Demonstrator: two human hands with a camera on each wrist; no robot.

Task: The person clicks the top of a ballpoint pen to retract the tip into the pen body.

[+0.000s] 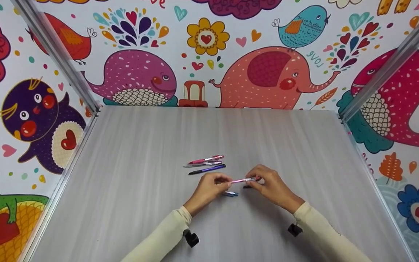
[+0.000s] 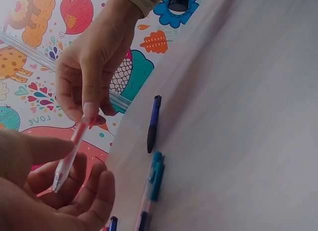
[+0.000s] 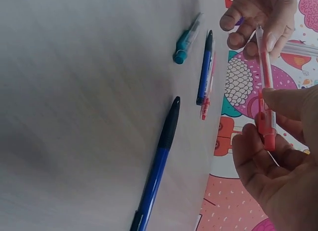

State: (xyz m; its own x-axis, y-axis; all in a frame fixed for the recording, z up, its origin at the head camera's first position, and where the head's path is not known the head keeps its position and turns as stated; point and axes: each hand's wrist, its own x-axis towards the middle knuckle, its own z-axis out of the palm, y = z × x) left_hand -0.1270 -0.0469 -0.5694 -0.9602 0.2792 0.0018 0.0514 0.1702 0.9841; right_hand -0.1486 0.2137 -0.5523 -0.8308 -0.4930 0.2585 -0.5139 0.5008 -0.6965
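A translucent pink-red pen point(image 1: 243, 180) is held up between the two hands, above the table. My left hand point(image 1: 211, 185) pinches its pointed end between thumb and fingers; the metal tip point(image 2: 57, 184) shows in the left wrist view. At the clip end, my right hand point(image 1: 270, 183) grips the barrel, and the red push button point(image 3: 269, 141) sticks out in the right wrist view. Below the hands lie a teal pen point(image 2: 157, 176) and a blue pen with a dark grip point(image 3: 159, 161), both partly hidden in the head view.
Beyond the left hand, a red pen point(image 1: 206, 160), a clear-barrelled pen point(image 1: 209, 165) and a blue pen with a black end point(image 1: 207, 169) lie close together. The grey table point(image 1: 140, 145) is bordered by printed panels point(image 1: 202, 65) and metal posts point(image 1: 64, 62).
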